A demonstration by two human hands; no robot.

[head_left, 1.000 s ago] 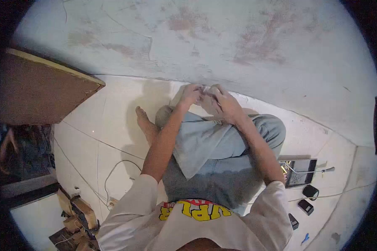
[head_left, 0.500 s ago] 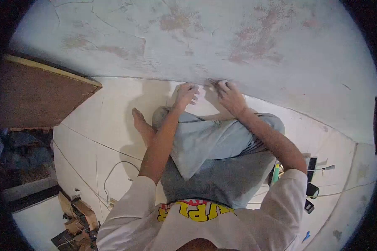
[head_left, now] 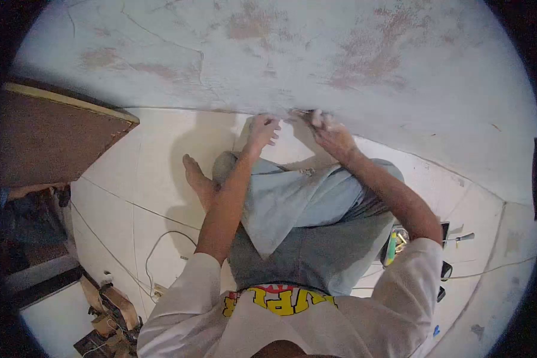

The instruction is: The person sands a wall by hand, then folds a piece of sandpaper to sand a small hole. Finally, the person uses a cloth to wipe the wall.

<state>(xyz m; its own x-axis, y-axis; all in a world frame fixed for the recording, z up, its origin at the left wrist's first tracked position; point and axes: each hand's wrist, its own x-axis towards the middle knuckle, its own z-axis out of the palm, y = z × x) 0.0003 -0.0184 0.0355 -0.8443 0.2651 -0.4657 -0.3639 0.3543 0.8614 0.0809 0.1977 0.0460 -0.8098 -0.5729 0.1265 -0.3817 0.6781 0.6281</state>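
Observation:
My left hand (head_left: 261, 133) is at the foot of the wall, thumb and index finger together at the wall's base, the other fingers loosely curled with gaps between them. To its right, my right hand (head_left: 335, 138) is closed, its fingertips around a thin dark thing (head_left: 299, 112) that reaches left along the wall's base. What that thing is, I cannot tell. The pale floor (head_left: 292, 143) shows between the two hands. Both forearms pass over my crossed legs in light blue-grey trousers (head_left: 292, 197).
The painted wall (head_left: 304, 59) has worn brownish patches. A brown wooden panel (head_left: 59, 134) juts in from the left. By my right elbow lie a green-handled tool (head_left: 391, 249) and a screwdriver (head_left: 464, 237). A cable (head_left: 148, 253) loops across the floor at left, near cardboard pieces (head_left: 118, 305).
My right hand has turned slightly and its fingers have shifted at the wall's base. My left hand stays nearly in place. The view has moved a little.

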